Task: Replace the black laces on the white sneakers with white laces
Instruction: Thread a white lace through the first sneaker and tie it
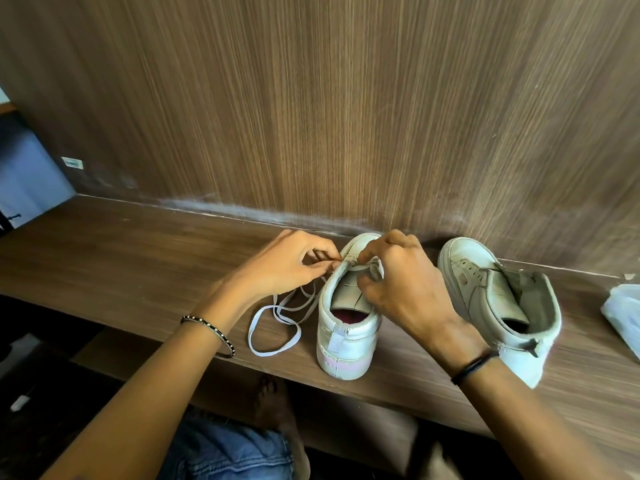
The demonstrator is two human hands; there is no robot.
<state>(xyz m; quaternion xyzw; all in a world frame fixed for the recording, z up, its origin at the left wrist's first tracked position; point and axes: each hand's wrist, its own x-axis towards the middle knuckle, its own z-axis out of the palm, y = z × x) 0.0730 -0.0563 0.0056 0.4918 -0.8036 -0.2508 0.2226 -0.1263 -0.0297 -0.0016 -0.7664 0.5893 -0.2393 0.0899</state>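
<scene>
Two white sneakers stand on a wooden shelf (pixel 121 265), heels toward me. The near sneaker (pixel 346 337) is in the middle; a white lace (pixel 273 327) runs from its front eyelets and lies looped on the shelf to its left. My left hand (pixel 287 265) pinches the lace at the sneaker's left eyelet edge. My right hand (pixel 401 289) pinches the lace over the tongue on the right side. The second sneaker (pixel 502 299) stands to the right with bare eyelets and no lace. No black lace is in view.
A wooden wall panel (pixel 346 116) rises right behind the shelf. A crumpled white plastic bag (pixel 623 313) lies at the right edge. Below the shelf front are my denim-clad leg (pixel 228 448) and a bare foot (pixel 273 407).
</scene>
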